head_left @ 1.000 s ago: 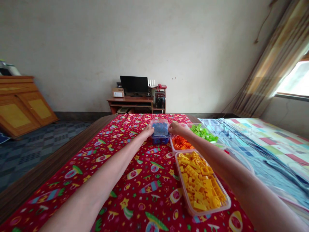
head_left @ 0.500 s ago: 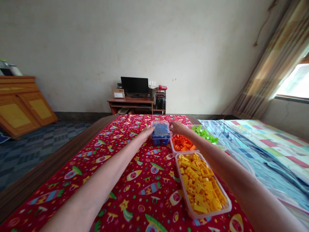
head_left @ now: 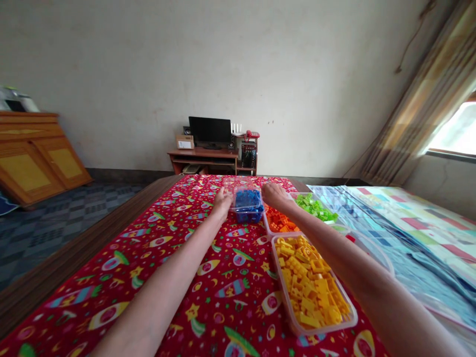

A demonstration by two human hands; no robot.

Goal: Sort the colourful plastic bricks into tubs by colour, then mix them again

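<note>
Cloth [head_left: 223,277], red with a rocket print, covers the desk [head_left: 55,275]. Bare wood edge shows far left of the yellow box [head_left: 320,329].

The yellow box is nearest. It is clear, has no lid and is full of yellow bricks. A clear tub [head_left: 375,253] sits just right of the yellow box; contents unclear. The bed [head_left: 427,223], under a patchwork cover, lies further right of the yellow box.

Both bare forearms reach out past the yellow box. The left arm runs left of it, and the right arm passes over its right edge.

The orange box [head_left: 286,232] is directly beyond the yellow box and seems to touch it. The green box [head_left: 336,220] is beyond the yellow box and slightly right.

The blue box [head_left: 248,215] is small, clear and holds blue bricks. It is beyond the yellow box and a little left, on the cloth.

- The left grip [head_left: 222,201] is clenched on the blue box's left side.
- The right grip [head_left: 273,194] is clenched on its right side.
- The box is grasped between the two.
- The fingers are too small to sort out.
- Something clear shows at the box top; cannot tell if it is a lid on or lifted.

Far beyond the yellow box, a monitor [head_left: 210,131] stands against the wall. A wooden cabinet [head_left: 37,158] is far left of the yellow box. A curtain [head_left: 427,99] and a window [head_left: 453,134] are far right of it.
</note>
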